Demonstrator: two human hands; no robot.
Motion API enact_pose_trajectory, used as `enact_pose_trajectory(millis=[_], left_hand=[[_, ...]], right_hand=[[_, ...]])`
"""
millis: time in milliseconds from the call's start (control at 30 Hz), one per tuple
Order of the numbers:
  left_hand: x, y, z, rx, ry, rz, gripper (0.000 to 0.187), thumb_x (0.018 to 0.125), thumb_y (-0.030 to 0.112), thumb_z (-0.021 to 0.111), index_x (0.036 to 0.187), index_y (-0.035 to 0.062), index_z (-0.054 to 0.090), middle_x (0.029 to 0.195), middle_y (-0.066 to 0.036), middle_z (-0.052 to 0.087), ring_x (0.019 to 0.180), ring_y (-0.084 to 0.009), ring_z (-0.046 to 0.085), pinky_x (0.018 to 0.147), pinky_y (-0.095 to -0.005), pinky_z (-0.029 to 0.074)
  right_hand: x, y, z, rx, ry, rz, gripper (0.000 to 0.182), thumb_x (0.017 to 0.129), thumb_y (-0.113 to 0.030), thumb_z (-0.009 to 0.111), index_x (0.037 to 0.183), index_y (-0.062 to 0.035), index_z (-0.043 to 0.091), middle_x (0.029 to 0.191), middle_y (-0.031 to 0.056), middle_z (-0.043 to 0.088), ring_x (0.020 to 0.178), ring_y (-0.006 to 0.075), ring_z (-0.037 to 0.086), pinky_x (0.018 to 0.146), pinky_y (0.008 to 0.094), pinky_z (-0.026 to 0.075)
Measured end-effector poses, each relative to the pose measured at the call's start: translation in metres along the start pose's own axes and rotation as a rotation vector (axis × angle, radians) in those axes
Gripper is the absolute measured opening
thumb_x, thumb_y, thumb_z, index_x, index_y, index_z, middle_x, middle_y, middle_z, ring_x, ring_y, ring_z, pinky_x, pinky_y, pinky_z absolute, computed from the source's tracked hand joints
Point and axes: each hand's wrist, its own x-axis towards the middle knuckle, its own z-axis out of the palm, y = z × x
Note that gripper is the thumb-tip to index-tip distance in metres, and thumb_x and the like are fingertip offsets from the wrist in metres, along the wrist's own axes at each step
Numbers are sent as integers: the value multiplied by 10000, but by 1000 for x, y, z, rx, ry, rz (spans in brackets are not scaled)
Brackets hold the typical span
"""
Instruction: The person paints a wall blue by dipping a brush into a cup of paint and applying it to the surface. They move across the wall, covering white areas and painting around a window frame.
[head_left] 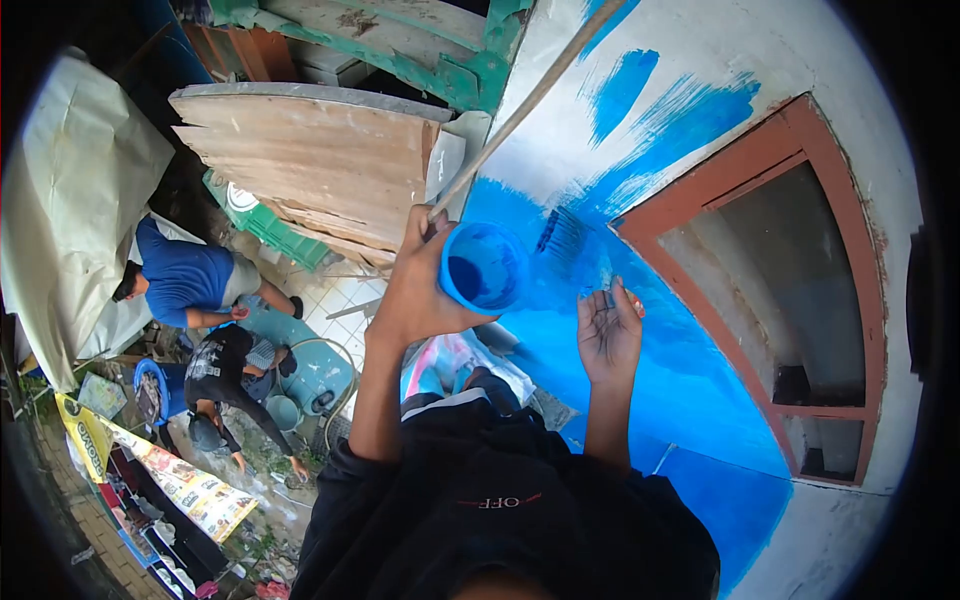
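Observation:
My left hand (412, 285) is wrapped round a blue plastic cup (512, 270) with dark blue paint inside. A thin wooden pole (540, 95) runs from the top edge down to the fingers of that hand. To the right, my right hand (608, 340) has its palm turned up and fingers curled round a paintbrush, whose orange handle (637, 303) shows beside the thumb. The brush is mostly hidden by the fingers and overlaps the wall (640, 370), which is partly bright blue and partly white. Dark wet streaks mark it just above the hand.
A red-brown window frame (715, 180) stands in the wall at the right. Wooden boards (310, 150) and a green crate (265, 225) are at the left. Below left, two people (190, 265) bend near a blue bin (172, 385) and a bucket (284, 412).

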Motion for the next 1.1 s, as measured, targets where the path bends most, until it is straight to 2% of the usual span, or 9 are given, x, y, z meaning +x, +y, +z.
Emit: enact_pose_trajectory(millis=[133, 167, 267, 500, 633, 700, 833, 900, 1100], left_hand=[[-4, 3, -26, 43, 78, 24, 674, 520, 296, 949, 1094, 50, 696, 970, -139, 560, 942, -312, 544, 837, -394, 498], [-7, 2, -32, 30, 89, -6, 672, 524, 300, 949, 1093, 47, 696, 970, -135, 575, 949, -306, 545, 837, -394, 497], [-12, 3, -52, 62, 115, 1, 669, 530, 314, 954, 1087, 45, 698, 972, -127, 624, 943, -289, 560, 833, -388, 497], [-20, 0, -75, -36, 240, -27, 653, 529, 305, 950, 1081, 61, 702, 942, -110, 608, 851, -268, 600, 746, -366, 504], [-23, 3, -82, 48, 238, 19, 652, 527, 306, 950, 1077, 57, 703, 943, -110, 609, 860, -272, 595, 755, -370, 502], [-24, 3, -84, 41, 213, -32, 654, 525, 310, 950, 1073, 53, 704, 948, -112, 614, 875, -274, 594, 772, -370, 499], [-25, 5, -86, 27, 237, 9, 659, 520, 311, 953, 1073, 52, 705, 950, -112, 615, 885, -277, 586, 792, -376, 495], [-27, 3, -88, 53, 199, 6, 661, 516, 307, 956, 1072, 52, 706, 959, -109, 617, 895, -279, 582, 803, -381, 493], [-30, 4, -91, -30, 226, -14, 640, 512, 301, 955, 1044, 47, 707, 942, -110, 639, 904, -288, 575, 811, -388, 492]], right_hand=[[4, -20, 10, -157, 71, -179, 17, 998, -125, 629, 984, -121, 620, 891, 43, 619, 879, 174, 639, 956, 379, 573], [1, -25, 16, -222, 78, -261, 154, 998, -152, 637, 1086, -36, 588, 925, 80, 612, 928, 181, 629, 989, 369, 540], [10, -45, 20, -351, -72, -393, 155, 1005, -161, 628, 1091, -38, 590, 962, 70, 597, 932, 175, 620, 966, 368, 543], [30, -59, 61, -637, -55, -537, 505, 1015, -224, 617, 1347, 134, 486, 1346, 220, 582, 1276, 290, 571, 1137, 417, 445], [44, -58, 75, -655, 21, -574, 504, 1011, -216, 623, 1337, 144, 489, 1369, 231, 565, 1281, 295, 567, 1132, 427, 450], [51, -57, 83, -633, -23, -668, 284, 991, -167, 655, 1157, 63, 647, 1135, 173, 693, 1038, 217, 694, 969, 421, 582], [48, -60, 125, -784, -68, -822, 283, 987, -138, 660, 1154, 90, 650, 1140, 178, 690, 1045, 188, 683, 957, 351, 564], [46, -60, 144, -1248, -198, -1060, 265, 977, -94, 665, 1150, 106, 652, 1130, 154, 698, 1040, 164, 673, 926, 298, 542], [69, -32, 123, -1511, -334, -911, 227, 951, -46, 676, 1148, 68, 672, 1094, 110, 718, 947, 135, 676, 854, 287, 556]])
